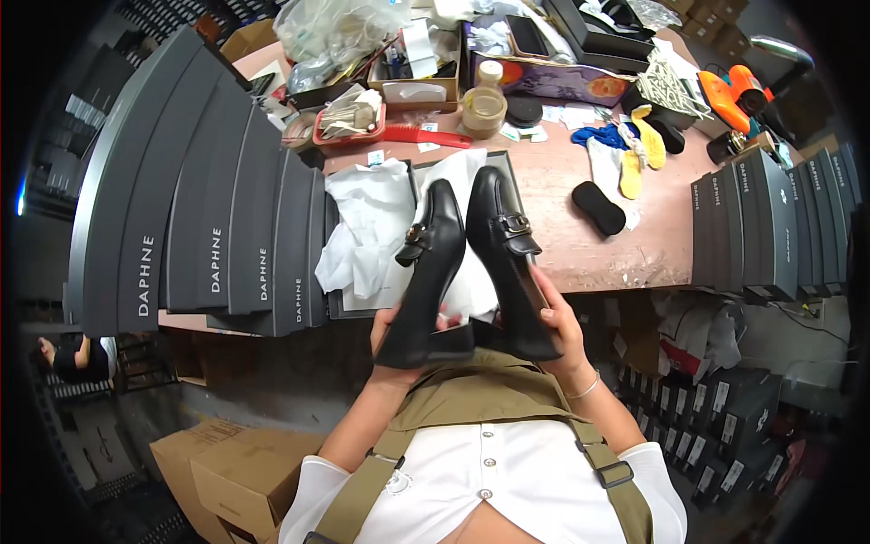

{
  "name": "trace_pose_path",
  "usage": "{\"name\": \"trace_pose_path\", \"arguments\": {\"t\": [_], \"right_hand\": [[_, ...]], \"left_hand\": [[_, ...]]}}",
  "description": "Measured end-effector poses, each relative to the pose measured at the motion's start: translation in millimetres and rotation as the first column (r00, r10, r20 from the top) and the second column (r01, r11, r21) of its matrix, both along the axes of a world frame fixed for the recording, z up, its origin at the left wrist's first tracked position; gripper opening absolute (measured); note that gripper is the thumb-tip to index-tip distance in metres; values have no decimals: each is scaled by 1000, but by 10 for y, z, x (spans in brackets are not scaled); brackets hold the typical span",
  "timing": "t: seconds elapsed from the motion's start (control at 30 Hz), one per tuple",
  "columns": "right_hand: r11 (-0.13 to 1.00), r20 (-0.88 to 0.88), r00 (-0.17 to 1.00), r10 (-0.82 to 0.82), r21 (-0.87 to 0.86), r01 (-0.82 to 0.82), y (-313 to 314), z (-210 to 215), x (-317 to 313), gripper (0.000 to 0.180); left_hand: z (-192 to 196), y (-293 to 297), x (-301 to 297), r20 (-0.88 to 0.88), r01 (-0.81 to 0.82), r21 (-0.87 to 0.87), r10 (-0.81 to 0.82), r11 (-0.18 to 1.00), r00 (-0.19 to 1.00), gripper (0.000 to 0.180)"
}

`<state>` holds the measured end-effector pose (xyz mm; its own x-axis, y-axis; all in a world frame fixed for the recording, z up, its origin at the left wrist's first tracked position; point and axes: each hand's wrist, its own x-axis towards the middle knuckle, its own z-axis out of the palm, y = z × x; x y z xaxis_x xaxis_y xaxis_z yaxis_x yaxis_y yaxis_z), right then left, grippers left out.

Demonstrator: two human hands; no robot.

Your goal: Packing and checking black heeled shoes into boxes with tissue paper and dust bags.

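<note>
- Hands hold a pair of black heeled loafers up over the near edge of a pink worktable (589, 254).
- The left hand (399, 340) is closed around the heel end of the left shoe (426, 272), toe pointing far.
- The right hand (557, 331) is clamped on the heel end of the right shoe (507, 263), just beside the other shoe.
- White tissue paper (372, 227) lies in an open box on the table behind the shoes.
- Dark grey shoeboxes (208, 208) stand stacked at the left; more grey boxes (770, 227) stand at the right.
- A black insole pad (598, 208) lies on the table, right of the shoes.
</note>
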<state>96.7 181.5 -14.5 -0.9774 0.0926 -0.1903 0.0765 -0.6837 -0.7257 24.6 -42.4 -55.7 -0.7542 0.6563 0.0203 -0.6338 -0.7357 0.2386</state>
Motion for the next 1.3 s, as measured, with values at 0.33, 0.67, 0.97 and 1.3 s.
{"name": "trace_pose_path", "arguments": {"t": [0.33,0.67,0.97,1.3], "right_hand": [[549,175,984,19,-825,136,-2,-463,275,62],[945,-81,977,-196,-282,166,644,-219,92,62],[206,182,977,-112,966,-156,1376,-1112,-484,50],[139,-4,991,133,990,-15,-72,160,-195,107]], "left_hand": [[-360,100,398,691,-3,445,-342,896,637,31],[-277,133,434,744,-117,517,-378,848,551,35],[-72,75,403,705,-91,350,-198,932,681,41],[553,292,76,-734,-548,-675,-384,493,560,58]]}}
